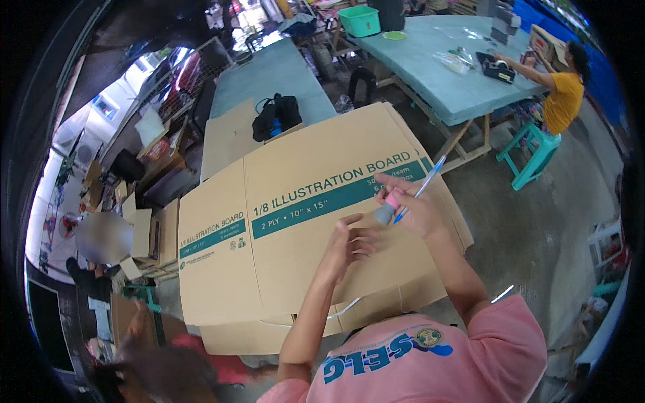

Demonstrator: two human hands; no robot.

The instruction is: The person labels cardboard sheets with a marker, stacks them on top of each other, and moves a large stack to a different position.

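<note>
My right hand (420, 207) is closed on a blue pen (431, 176), which slants up between the fingers. The same hand also holds a small pink and grey object (386, 212); its kind is hard to make out. To the left, over the cardboard, hovers my left hand (348, 247), its fingers apart and loosely bent, slightly blurred, with nothing seen in them. Beneath both hands lies a stack of large flattened cardboard cartons (302, 258), brown with green printed bands. A pale strap (348, 306) shows at the stack's near edge.
Beyond the stack, a long blue-green table (259, 77) carries a black bag (277, 117). At another blue-green table (430, 80), a person in yellow (563, 101) works near a tape dispenser (496, 68) and a teal stool (529, 151). Another person (154, 369) is close at lower left.
</note>
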